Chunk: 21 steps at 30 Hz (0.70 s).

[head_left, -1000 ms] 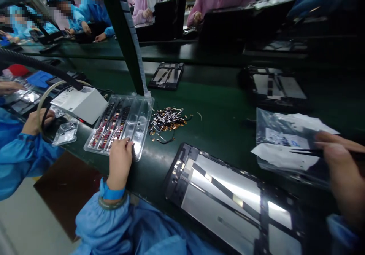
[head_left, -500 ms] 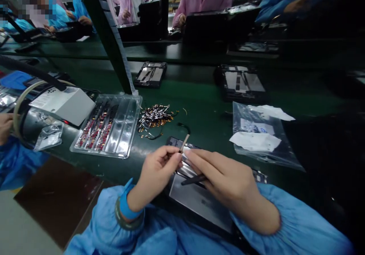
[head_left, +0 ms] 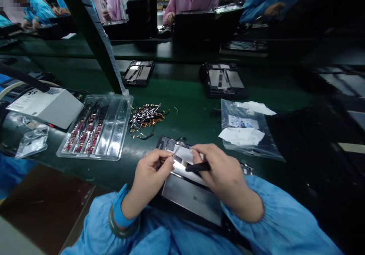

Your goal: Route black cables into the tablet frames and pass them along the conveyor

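Note:
My left hand [head_left: 152, 175] pinches one end of a small thin strip [head_left: 177, 148], blurred, between thumb and forefinger. Close on its right, my right hand [head_left: 224, 179] is closed around a black pen-like tool [head_left: 196, 167] that points left; whether its fingertips also hold something is hidden. Both hands are over an opened tablet-like device [head_left: 165, 142] with pale and silvery plates inside. A flat grey panel [head_left: 191, 200] lies nearer to my body, below the hands.
Left of the hands lie a heap of small cables [head_left: 146, 118] and a clear compartment tray [head_left: 114, 144] with red and black parts. A grey box [head_left: 54, 106] stands beyond. A plastic bag [head_left: 242, 121] lies right; opened devices [head_left: 225, 80] sit farther back.
The strip was sticking up from my left fingertips and now lies lower over the device. My right fingertips have moved slightly away from the left ones. The view has shifted right.

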{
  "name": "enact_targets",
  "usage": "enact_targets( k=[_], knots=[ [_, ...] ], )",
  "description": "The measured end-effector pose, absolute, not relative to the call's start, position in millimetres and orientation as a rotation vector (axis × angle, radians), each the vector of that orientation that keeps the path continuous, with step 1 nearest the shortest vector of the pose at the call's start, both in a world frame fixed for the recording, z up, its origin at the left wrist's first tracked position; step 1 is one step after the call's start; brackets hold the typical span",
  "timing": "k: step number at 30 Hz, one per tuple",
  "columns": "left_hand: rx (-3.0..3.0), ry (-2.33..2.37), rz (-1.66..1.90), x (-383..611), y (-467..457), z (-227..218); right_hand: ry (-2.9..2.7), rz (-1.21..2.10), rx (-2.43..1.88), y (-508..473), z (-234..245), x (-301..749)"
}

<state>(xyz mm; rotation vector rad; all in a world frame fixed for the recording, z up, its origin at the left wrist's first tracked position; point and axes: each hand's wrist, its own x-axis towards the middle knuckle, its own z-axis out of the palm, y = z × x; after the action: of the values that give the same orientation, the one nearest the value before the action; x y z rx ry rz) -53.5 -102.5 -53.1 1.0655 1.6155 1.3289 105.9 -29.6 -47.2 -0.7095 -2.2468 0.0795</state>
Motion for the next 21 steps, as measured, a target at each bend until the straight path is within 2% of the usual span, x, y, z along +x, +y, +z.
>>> enact_targets(
  k=[5,9,12,14,17,21],
  knots=[
    [0.794,1.499,1.344,-51.6,-101.7,-51.2,-2.177,0.111,-0.712,-34.6,-44.4,112.3],
    [1.256,1.632,1.363,-44.4,-106.2,-52.6,-2.359,0.019,-0.456,-42.2,-46.0,104.6],
    [1.518,1.681,1.364,-42.7,-108.9,-54.4,-2.414,-0.018,-0.460,-41.8,-45.8,101.8],
    [1.356,1.662,1.371,-44.8,-108.4,-54.0,-2.355,-0.035,-0.577,-39.9,-43.9,104.8],
    [0.779,1.435,1.358,-49.4,-105.1,-49.2,-2.181,-0.078,-0.793,-39.0,-41.5,114.2],
    [0.403,1.046,1.253,-49.0,-102.2,-40.4,-2.261,0.018,-0.654,-43.8,-45.2,121.6]
  ],
)
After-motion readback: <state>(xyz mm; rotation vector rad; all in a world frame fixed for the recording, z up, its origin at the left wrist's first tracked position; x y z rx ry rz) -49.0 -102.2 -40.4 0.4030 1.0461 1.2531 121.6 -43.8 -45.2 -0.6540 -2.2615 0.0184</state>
